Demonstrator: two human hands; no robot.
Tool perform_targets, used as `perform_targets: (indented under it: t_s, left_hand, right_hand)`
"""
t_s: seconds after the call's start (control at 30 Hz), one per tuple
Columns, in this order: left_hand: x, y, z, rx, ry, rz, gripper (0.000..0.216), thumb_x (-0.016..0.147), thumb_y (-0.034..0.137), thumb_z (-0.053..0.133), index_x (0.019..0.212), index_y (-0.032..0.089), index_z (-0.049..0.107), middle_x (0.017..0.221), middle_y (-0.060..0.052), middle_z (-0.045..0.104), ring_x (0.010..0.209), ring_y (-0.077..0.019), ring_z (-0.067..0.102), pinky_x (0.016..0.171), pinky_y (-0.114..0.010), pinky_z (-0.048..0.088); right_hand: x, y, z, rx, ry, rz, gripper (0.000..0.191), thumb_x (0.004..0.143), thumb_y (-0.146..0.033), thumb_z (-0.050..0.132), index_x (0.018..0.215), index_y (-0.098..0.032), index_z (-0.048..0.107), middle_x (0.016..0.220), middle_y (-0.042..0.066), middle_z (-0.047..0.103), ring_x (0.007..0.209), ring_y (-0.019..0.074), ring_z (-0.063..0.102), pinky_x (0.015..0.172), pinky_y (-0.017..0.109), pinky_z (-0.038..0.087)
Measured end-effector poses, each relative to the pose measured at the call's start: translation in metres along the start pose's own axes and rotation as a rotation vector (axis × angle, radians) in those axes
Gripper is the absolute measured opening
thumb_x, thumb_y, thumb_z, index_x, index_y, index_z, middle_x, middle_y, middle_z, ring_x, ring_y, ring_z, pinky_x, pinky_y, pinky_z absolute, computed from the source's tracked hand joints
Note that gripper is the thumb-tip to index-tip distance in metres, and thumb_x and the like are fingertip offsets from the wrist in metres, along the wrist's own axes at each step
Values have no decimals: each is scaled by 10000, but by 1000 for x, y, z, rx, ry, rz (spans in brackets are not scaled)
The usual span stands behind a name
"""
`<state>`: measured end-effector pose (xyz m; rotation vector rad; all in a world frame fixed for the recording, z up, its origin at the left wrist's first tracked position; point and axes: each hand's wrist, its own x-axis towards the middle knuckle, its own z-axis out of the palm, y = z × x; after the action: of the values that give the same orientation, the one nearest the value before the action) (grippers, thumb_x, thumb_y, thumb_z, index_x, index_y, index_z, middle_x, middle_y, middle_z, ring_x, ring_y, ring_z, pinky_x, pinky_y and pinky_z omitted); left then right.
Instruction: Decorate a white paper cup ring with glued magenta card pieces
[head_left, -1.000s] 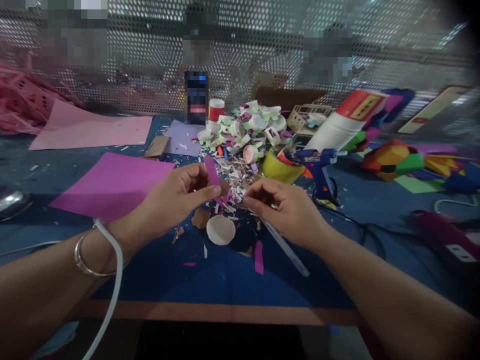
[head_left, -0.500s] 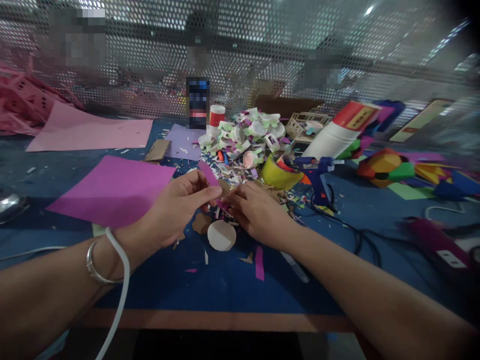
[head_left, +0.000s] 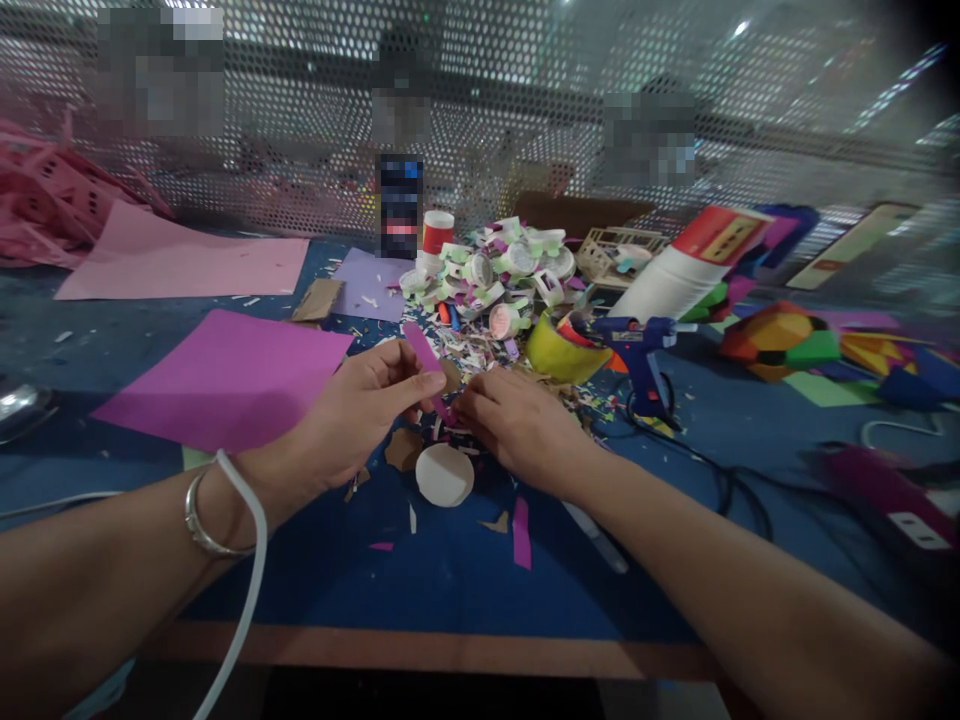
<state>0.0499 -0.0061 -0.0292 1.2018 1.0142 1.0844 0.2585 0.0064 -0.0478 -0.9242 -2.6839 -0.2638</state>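
Note:
A narrow purple paper strip (head_left: 422, 350) is pinched between the thumb and fingers of my left hand (head_left: 379, 400), its upper end sticking out. The fingers of my right hand (head_left: 517, 425) are closed around the strip's lower end, partly hiding it. Just below the hands lies a round white disc (head_left: 445, 475), with a brown cardboard piece (head_left: 403, 450) to its left. Another short purple strip (head_left: 521, 533) lies nearer the table edge. A large purple sheet (head_left: 232, 385) is spread beside my left forearm.
A pile of white and green paper pieces (head_left: 517, 265) stands behind my hands among scraps. Right of it are a yellow roll (head_left: 566, 350), a blue glue gun (head_left: 641, 365) with black cable, and a leaning white tube (head_left: 667, 285). A pink sheet (head_left: 202, 260) lies back left.
Both hands keep their hold on the purple strip with hardly any movement. My right fingers have curled slightly further in, and the view has shifted a little.

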Motion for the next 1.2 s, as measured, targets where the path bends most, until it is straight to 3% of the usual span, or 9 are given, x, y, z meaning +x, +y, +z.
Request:
perform_targets:
  t_s: [0.33,0.6,0.77,0.9,1.07,1.2]
  left_hand:
    - [2,-5,0,59,-19,-1,163,865,310,722,878,180,624,782,16,602,669,-103,528,634,-281,397]
    - [2,-7,0,97,-14,23,168,856,314,738,908,184,644,801,19,611,669,-96,518,632,-264,409]
    - [0,-8,0,124,12,15,185,855,335,746,909,189,645,804,17,620,660,-91,509,619,-249,404]
    - [0,-7,0,114,23,33,189,848,336,747,905,183,653,855,-13,651,682,-104,533,614,-256,407]
    - [0,-4,2,57,6,32,173,836,311,755,892,176,661,842,-18,664,704,-113,564,628,-251,427]
    - [-1,-4,1,2,4,10,173,850,319,747,879,178,651,858,-15,673,717,-109,571,663,-252,438]
  right_hand:
    - [-1,3,-3,0,-30,4,206,1000,-182,484,974,-125,680,938,106,624,854,232,524,754,353,400]
    - [-9,2,-24,127,-100,-34,182,962,-164,497,947,-114,672,933,118,640,876,254,551,789,397,449]
    - [-22,14,-47,160,106,25,180,997,-221,500,1032,-152,663,1002,109,681,973,247,609,890,401,486]
    - [-31,34,-65,23,296,190,96,964,-232,556,973,-221,652,922,57,680,876,218,647,792,364,505]
    - [-38,57,-77,-168,508,367,84,918,-256,605,909,-214,678,855,56,690,766,207,643,749,365,511]
    - [-44,72,-79,-160,614,479,86,848,-247,683,910,-189,697,859,62,711,703,164,652,691,303,531]
